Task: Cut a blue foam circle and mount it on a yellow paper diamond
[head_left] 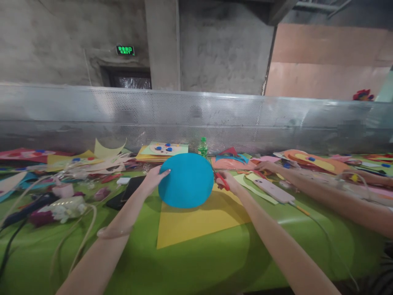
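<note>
A round sheet of blue paper [186, 181] is held up at its left edge by my left hand [156, 179], the thumb across its front. At the disc's right edge, my right hand [229, 182] is closed around red-handled scissors [222, 181]. The blades are mostly hidden, so I cannot tell whether they touch the paper. Beneath the disc lies a yellow sheet [196, 227] on the green table cover [144, 254].
A phone [272, 188] with a cable lies to the right, beside a co-worker's arm [319, 192]. On the left are a power strip [68, 208], cords and a black case [127, 192]. A green bottle [203, 146] and paper cutouts stand along the perforated metal barrier [221, 110].
</note>
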Tool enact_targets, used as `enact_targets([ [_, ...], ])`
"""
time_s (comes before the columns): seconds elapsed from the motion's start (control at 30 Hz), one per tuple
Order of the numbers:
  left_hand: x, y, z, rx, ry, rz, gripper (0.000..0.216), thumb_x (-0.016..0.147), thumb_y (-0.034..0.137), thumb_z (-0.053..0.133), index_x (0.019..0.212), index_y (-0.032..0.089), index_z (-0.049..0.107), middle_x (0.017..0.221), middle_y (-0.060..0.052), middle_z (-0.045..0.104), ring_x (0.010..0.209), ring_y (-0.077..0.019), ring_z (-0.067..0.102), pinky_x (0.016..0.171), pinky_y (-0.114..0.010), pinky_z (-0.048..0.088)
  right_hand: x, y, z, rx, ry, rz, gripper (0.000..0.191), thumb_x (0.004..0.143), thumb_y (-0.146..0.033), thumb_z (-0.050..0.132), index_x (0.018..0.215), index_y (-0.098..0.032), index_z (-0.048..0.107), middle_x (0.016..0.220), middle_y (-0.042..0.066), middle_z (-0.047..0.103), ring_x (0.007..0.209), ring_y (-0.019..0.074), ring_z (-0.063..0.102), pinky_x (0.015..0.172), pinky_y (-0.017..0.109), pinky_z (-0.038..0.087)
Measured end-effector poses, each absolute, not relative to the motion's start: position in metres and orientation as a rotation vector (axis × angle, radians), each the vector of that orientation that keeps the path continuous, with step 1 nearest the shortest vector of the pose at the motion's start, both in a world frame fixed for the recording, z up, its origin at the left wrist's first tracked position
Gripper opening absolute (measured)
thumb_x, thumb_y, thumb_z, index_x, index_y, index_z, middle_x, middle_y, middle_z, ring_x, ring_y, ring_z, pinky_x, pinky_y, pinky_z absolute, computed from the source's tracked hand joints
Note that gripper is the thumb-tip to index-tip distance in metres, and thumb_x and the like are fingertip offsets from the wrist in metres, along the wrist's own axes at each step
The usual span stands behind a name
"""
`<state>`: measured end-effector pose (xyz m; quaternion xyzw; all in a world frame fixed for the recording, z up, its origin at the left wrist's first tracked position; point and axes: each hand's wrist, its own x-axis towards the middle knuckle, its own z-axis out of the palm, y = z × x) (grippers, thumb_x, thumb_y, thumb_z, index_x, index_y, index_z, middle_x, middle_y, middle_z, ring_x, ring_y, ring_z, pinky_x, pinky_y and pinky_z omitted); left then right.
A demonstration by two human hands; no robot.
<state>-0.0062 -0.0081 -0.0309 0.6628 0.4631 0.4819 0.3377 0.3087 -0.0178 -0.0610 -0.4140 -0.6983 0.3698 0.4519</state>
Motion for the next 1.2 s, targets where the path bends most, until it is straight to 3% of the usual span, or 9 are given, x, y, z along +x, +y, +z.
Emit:
enact_targets([
  [1.2, -0.0094, -0.003, -0.0338, 1.725, 1.175, 1.236, 0.051, 0.07, 0.048, 0.064, 0.114, 0.023, 0.059, 0.123, -0.008, 0.057, 0.106, -0.03, 0.056, 0.086, -0.043, 0.047, 0.3092, -0.0192, -0.0623, -1.057, -1.795, 0.831, 0.012, 0.066, -0.023, 0.051, 0.076, -0.016, 0.048, 0.062, -0.004, 0.045, 0.047, 0.0071, 0.048, 0.045, 0.021, 0.041],
])
